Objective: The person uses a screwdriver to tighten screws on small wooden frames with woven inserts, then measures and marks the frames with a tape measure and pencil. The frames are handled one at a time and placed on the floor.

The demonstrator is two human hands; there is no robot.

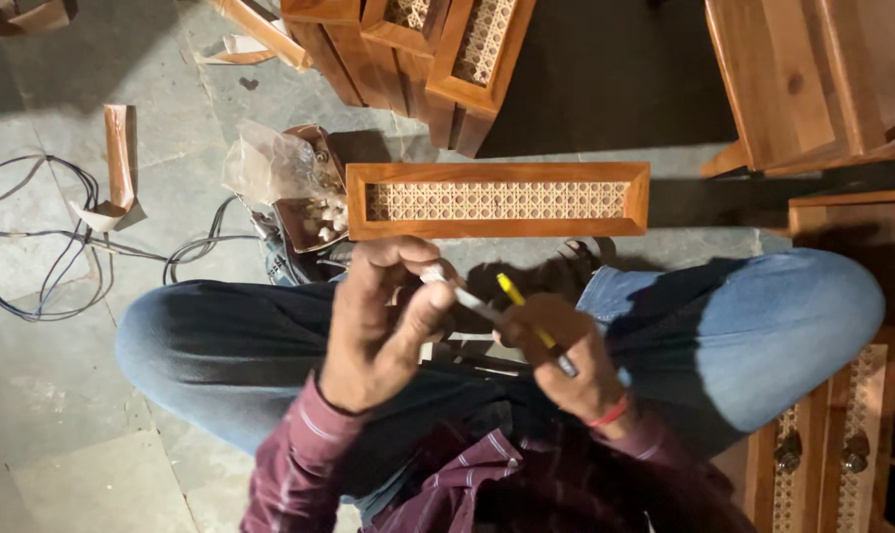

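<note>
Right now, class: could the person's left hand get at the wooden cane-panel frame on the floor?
Probably yes. The left hand is just short of the frame, with nothing between them, but its fingers pinch a small white piece, so the grip isn't free.

We see a cane-panelled wooden frame (498, 200) on the stone floor (52, 395), tangled cables (42, 247), and a plastic bag (270, 163) nearby.

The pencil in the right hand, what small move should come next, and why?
Probably bring the yellow pencil down to the slim white piece pinched in the left hand. The right hand holds the pencil with its tip right beside that piece, both raised over the lap, while the cane-panelled wooden frame lies untouched on the floor ahead.
</note>
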